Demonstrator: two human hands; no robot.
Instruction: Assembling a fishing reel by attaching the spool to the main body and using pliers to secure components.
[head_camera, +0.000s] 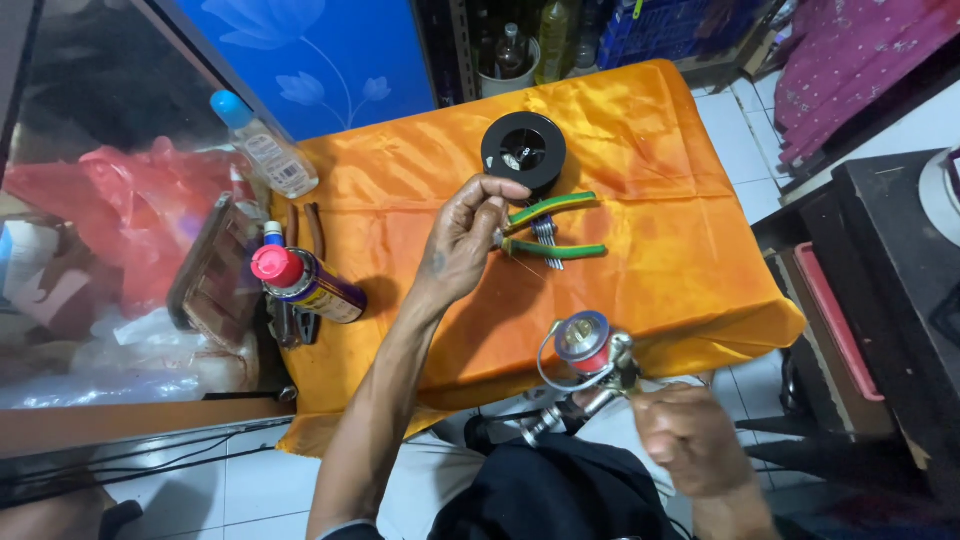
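Observation:
My left hand (468, 240) reaches over the orange cloth (640, 140), its fingers pinched together beside the green and yellow handled pliers (550, 228). Whether it pinches a thin line is too fine to tell. A black line spool (523, 150) lies flat just beyond the hand. My right hand (688, 438) is blurred at the near edge, closed on the stem of a silver spinning reel (585, 365) with a red spool. The reel hangs just off the table's front edge, above my lap.
A spray can (308, 283) with a red cap lies at the cloth's left edge, next to a clear bottle (264, 146) with a blue cap. A glass tank (100, 200) stands at left. A dark cabinet (880, 280) stands at right.

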